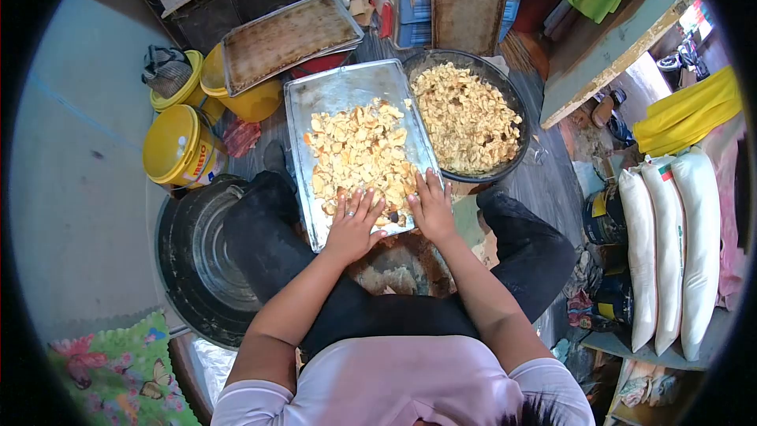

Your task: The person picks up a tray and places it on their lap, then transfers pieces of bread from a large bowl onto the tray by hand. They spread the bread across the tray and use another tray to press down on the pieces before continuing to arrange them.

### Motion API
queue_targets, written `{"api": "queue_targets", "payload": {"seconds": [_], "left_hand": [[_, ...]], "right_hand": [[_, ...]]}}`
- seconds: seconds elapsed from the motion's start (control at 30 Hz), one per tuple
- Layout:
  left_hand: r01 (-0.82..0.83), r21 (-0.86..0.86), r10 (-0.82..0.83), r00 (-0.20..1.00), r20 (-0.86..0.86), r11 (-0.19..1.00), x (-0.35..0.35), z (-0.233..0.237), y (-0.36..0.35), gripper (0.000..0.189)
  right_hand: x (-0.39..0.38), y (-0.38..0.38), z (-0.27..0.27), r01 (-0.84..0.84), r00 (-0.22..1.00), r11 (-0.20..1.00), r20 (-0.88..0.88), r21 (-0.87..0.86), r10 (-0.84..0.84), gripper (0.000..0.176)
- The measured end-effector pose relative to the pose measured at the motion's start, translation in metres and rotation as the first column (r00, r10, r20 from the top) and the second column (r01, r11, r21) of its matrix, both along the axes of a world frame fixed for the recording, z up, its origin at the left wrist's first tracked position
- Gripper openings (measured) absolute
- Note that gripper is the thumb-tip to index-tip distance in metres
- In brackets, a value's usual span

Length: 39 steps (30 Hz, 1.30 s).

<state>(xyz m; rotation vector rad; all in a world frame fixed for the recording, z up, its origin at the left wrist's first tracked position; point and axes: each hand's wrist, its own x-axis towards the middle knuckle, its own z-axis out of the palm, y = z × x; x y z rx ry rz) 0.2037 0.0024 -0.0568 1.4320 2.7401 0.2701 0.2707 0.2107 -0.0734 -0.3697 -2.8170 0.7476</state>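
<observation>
Left hand (pixel 352 225) and right hand (pixel 430 207) lie flat, seemingly spreading chips (pixel 359 150) on tray (pixel 335 91).

And here, our pale lilac short-sleeved top (pixel 402 383), black trousers (pixel 268 244), a ring (pixel 350 212) on our left hand (pixel 352 225).

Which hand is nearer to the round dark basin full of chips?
Right. The right hand rests at the near right edge of the tray, just below the rim of the basin. The left hand lies flat on the tray's chips, farther left.
</observation>
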Motion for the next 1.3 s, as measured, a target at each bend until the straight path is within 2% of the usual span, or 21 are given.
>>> {"api": "queue_targets", "payload": {"seconds": [0.13,0.2,0.3,0.37,0.47,0.57,0.6,0.7,0.73,0.77,0.83,0.87,0.9,0.97,1.0,1.03,1.13,1.17,1.27,1.3], "left_hand": [[0.005,0.014,-0.005,1.000,0.000,1.000,0.001,-0.002,-0.001,0.068],[-0.004,0.013,0.004,1.000,-0.009,1.000,0.001,0.001,-0.001,0.068],[0.008,0.039,-0.009,1.000,0.012,0.999,-0.005,0.014,-0.003,0.067],[-0.031,0.094,0.024,0.997,0.076,0.995,-0.014,0.030,-0.006,0.064],[-0.076,0.082,0.070,0.995,0.076,0.994,-0.032,0.039,-0.010,0.058],[-0.096,0.036,0.092,0.991,0.098,0.995,-0.052,0.046,-0.010,0.056],[-0.096,0.019,0.094,0.990,0.102,0.995,-0.058,0.044,-0.008,0.056],[-0.101,0.008,0.099,0.987,0.124,0.995,-0.070,0.038,-0.004,0.057],[-0.110,0.008,0.108,0.983,0.146,0.994,-0.073,0.035,-0.002,0.057],[-0.111,0.011,0.109,0.984,0.144,0.994,-0.075,0.033,-0.001,0.057],[-0.112,-0.022,0.114,0.975,0.188,0.993,-0.073,0.024,0.000,0.057],[-0.120,-0.002,0.118,0.973,0.196,0.993,-0.072,0.019,-0.001,0.055],[-0.117,-0.002,0.115,0.972,0.204,0.993,-0.072,0.020,0.001,0.055],[-0.144,0.027,0.136,0.969,0.209,0.989,-0.071,0.022,0.002,0.053],[-0.143,0.026,0.134,0.967,0.216,0.989,-0.072,0.023,0.002,0.053],[-0.147,0.050,0.133,0.967,0.218,0.988,-0.073,0.025,0.003,0.052],[-0.139,0.106,0.113,0.968,0.224,0.985,-0.075,0.020,0.005,0.052],[-0.135,0.141,0.101,0.970,0.221,0.981,-0.075,0.018,0.006,0.051],[-0.125,0.187,0.083,0.972,0.220,0.974,-0.075,0.018,0.009,0.050],[-0.124,0.207,0.077,0.972,0.220,0.970,-0.075,0.018,0.009,0.049]], "right_hand": [[-0.001,-0.006,0.004,0.027,0.999,1.000,-0.043,0.002,-0.027,0.059],[0.000,-0.009,0.009,-0.137,0.989,0.983,0.081,0.125,0.128,0.060],[-0.006,-0.010,0.011,-0.110,0.989,0.985,0.109,0.136,0.095,0.061],[-0.011,-0.009,0.014,-0.087,0.996,0.991,0.042,0.100,0.083,0.060],[-0.033,-0.003,0.027,-0.146,0.985,0.988,-0.083,0.058,0.151,0.054],[-0.063,-0.001,0.041,-0.204,0.978,0.976,-0.023,0.072,0.206,0.054],[-0.075,-0.002,0.040,-0.204,0.976,0.978,-0.069,0.033,0.206,0.055],[-0.101,-0.007,0.038,-0.194,0.981,0.980,-0.035,-0.033,0.193,0.056],[-0.107,-0.011,0.036,-0.156,0.982,0.987,-0.114,-0.047,0.150,0.050],[-0.109,-0.011,0.034,-0.158,0.982,0.987,-0.116,-0.044,0.152,0.050],[-0.112,-0.010,0.035,-0.162,0.984,0.984,0.058,-0.069,0.166,0.035],[-0.112,-0.006,0.031,-0.151,0.988,0.979,-0.037,-0.137,0.147,0.024],[-0.111,0.000,0.028,-0.147,0.989,0.980,-0.029,-0.137,0.144,0.024],[-0.106,0.017,0.023,-0.169,0.978,0.902,-0.183,-0.397,0.103,0.023],[-0.104,0.021,0.020,-0.145,0.956,0.897,-0.294,-0.416,0.018,0.021],[-0.102,0.029,0.018,-0.142,0.957,0.898,-0.290,-0.416,0.016,0.021],[-0.094,0.052,0.015,0.036,0.943,0.796,-0.242,-0.605,-0.227,0.015],[-0.091,0.057,0.013,0.045,0.943,0.794,-0.236,-0.606,-0.233,0.015],[-0.092,0.069,0.005,0.176,0.974,0.735,0.009,-0.655,-0.226,0.017],[-0.092,0.068,0.005,0.177,0.974,0.734,0.011,-0.656,-0.225,0.017]]}}
